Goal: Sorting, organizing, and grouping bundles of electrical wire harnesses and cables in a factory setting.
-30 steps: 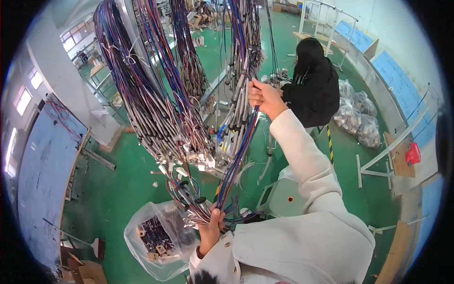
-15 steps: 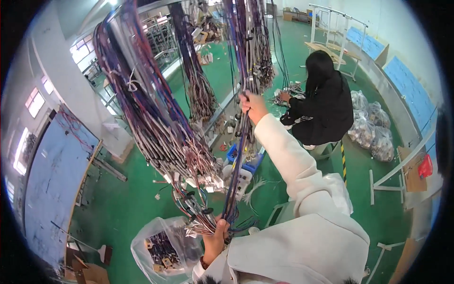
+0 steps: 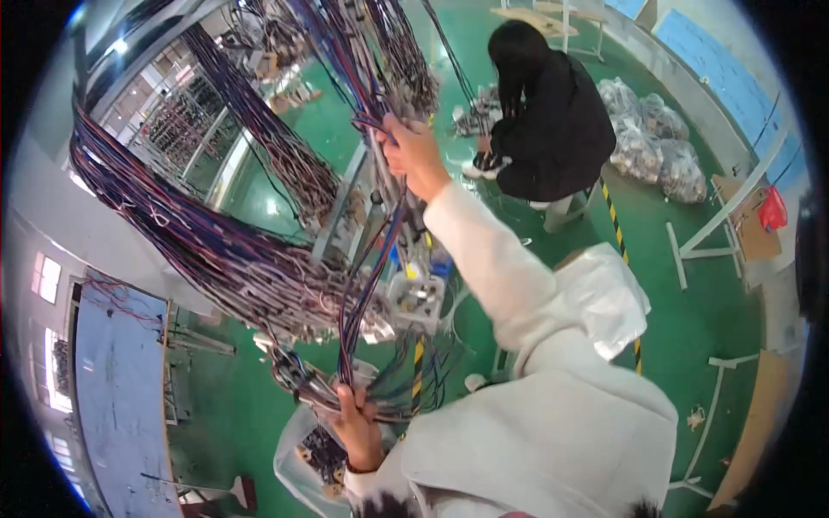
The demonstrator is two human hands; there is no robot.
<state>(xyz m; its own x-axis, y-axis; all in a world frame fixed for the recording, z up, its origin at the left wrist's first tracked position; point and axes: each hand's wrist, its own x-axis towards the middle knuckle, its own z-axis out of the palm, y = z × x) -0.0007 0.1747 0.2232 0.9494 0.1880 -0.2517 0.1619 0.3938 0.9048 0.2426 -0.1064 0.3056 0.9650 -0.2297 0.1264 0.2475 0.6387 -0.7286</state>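
Observation:
A slim bundle of dark, blue and red wires [image 3: 351, 332] runs slantwise between my two hands. Higher up, my right hand [image 3: 414, 158] is closed around its upper part, beside more wires hanging from the rack. My left hand [image 3: 355, 429] grips the lower part with the thumb on top, and loose wire ends fan out to its right. Just left of the held bundle hangs a thick wire harness bundle [image 3: 199, 242], tied with a pale string, with white connectors near its lower end. Some wires inside both fists are hidden by the fingers.
Behind hangs another wire bundle [image 3: 259, 121]. A white bin of small parts [image 3: 416, 302] stands below the rack. Beneath my left hand is a clear plastic bag [image 3: 289, 453]. A person in black [image 3: 561, 121] sits ahead right, near filled plastic bags [image 3: 643, 142]. A blue board [image 3: 121, 380] stands left.
The view has shifted, and the thick bundle now slants further left. My right hand still grips the wires, which now bend over it. My left hand keeps hold of the lower part.

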